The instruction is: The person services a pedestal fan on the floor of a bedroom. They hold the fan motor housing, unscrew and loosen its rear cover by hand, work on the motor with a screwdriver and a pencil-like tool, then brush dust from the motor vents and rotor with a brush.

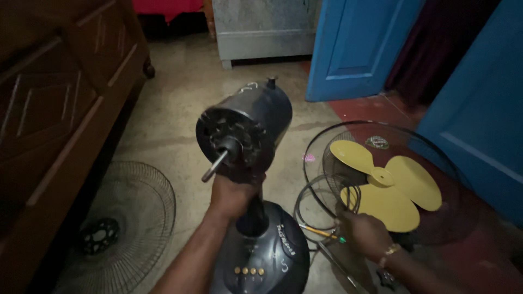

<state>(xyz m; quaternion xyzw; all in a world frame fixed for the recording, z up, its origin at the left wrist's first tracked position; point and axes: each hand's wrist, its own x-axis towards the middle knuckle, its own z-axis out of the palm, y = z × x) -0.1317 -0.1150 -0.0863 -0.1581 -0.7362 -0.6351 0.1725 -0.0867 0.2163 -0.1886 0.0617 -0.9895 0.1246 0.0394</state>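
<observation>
The left hand (pixel 231 196) is clenched around the neck of a dark plastic fan motor housing (pixel 248 130), a smooth, rounded drum tilted toward the camera. Its bare metal shaft (pixel 214 166) pokes out of the vented front face. The housing sits atop a short column rising from a glossy domed base (pixel 272 256) with a row of small gold buttons (pixel 249 270).

The right hand (pixel 364 233), a gold bracelet at its wrist, grasps the thin wire rim of a round fan guard (pixel 381 136) lying on the floor. A yellow three-lobed plastic blade (pixel 389 185) rests inside it. A second wire grille (pixel 128 218), fine radial spokes with a dark hub, leans low beside a carved wooden cabinet (pixel 54 109) on the mottled concrete floor (pixel 174 109). Blue panelled doors (pixel 354 43) stand beyond.
</observation>
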